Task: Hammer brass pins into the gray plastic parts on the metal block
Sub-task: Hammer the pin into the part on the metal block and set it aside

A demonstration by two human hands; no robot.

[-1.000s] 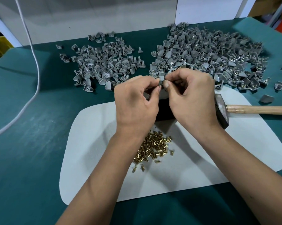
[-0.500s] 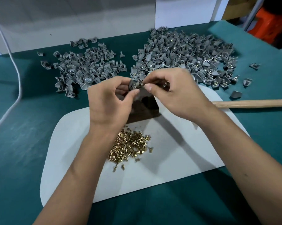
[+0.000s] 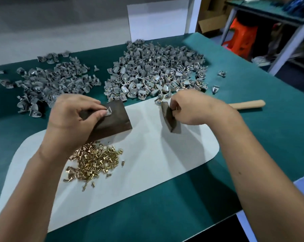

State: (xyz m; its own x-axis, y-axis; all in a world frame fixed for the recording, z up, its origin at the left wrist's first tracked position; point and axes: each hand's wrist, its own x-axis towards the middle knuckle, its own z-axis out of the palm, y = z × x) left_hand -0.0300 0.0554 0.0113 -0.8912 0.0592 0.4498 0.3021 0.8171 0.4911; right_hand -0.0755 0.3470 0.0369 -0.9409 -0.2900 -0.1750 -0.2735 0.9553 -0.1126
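1. Gray plastic parts are lying in a loose pile (image 3: 53, 84) at the far left of the green table (image 3: 252, 137), and a bigger pile (image 3: 156, 70), some pieces showing brass, is sitting further right

2. Left hand (image 3: 72, 117) is pinching one gray part (image 3: 108, 111) against the top of the dark metal block (image 3: 112, 119), which is resting on the white mat (image 3: 147, 163)

3. Brass pins (image 3: 93, 163) are lying heaped on the mat just in front of the block; they look tiny and smooth, so I judge they are best picked up singly by the shank

4. Right hand (image 3: 191, 107) is curling around the hammer (image 3: 170, 117) close to its dark head, with the wooden handle (image 3: 249, 104) sticking out to the right

5. Being light and likely to skid on bare metal, the part probably needs holding by its edges, fingers clear of the pin; the hammer looks head-heavy, so gripping further down the handle should be giving a surer tap
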